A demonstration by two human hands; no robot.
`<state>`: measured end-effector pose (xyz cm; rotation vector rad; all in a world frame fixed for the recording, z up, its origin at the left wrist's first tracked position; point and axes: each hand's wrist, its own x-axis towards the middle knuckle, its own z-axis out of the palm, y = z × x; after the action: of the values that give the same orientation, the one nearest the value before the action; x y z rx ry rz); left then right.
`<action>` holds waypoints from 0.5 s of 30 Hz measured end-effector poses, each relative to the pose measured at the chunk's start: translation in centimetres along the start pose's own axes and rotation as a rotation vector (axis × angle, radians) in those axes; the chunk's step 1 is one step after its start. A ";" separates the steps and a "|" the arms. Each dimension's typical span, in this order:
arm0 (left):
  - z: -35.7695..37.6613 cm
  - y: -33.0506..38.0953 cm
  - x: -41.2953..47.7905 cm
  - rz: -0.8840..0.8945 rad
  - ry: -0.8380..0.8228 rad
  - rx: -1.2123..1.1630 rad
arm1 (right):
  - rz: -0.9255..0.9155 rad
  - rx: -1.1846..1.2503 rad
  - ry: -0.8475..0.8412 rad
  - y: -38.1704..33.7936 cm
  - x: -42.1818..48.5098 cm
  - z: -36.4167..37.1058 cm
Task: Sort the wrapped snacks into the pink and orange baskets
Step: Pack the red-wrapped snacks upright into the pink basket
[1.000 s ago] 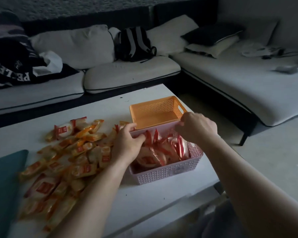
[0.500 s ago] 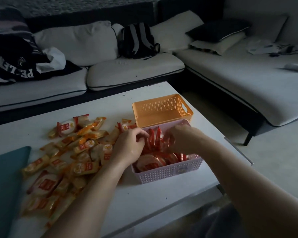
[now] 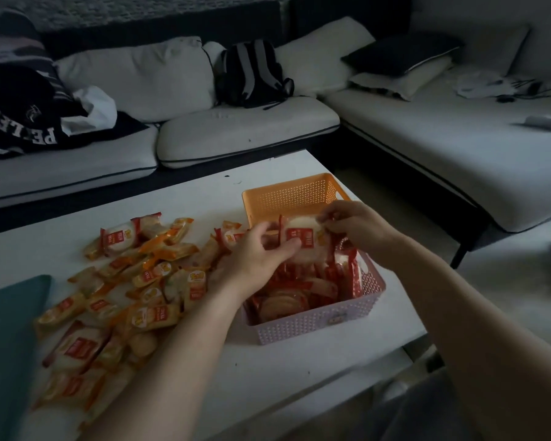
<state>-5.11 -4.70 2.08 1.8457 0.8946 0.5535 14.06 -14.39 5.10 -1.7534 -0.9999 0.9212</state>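
A pink basket (image 3: 318, 323) on the white table holds several red-wrapped snacks (image 3: 287, 300). Behind it stands an orange basket (image 3: 287, 194); its inside shows no snacks. Both hands hold one red-wrapped round snack (image 3: 301, 233) above the pink basket's far end. My left hand (image 3: 258, 249) pinches its lower left side with thumb and fingers. My right hand (image 3: 350, 224) pinches its upper right corner. A heap of orange and red wrapped snacks (image 3: 134, 281) lies on the table to the left of the baskets.
The white table (image 3: 299, 370) ends close to the right of the baskets. A teal cushion (image 3: 10, 345) lies at the table's left end. A white sofa (image 3: 245, 128) with a backpack (image 3: 252, 74) and dark clothing (image 3: 29, 116) runs behind and to the right.
Both hands rose out of the pink basket, lifting one red-wrapped snack above its far end. A second ago they were at the basket's rim.
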 end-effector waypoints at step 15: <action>-1.3 -0.5 3.0 -0.109 0.340 -0.055 | -0.228 -0.980 -0.144 5.5 3.6 2.1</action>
<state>-4.28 -1.48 2.13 1.6680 1.1845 0.8306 14.93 -12.03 -1.34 -2.2788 -1.9111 0.4084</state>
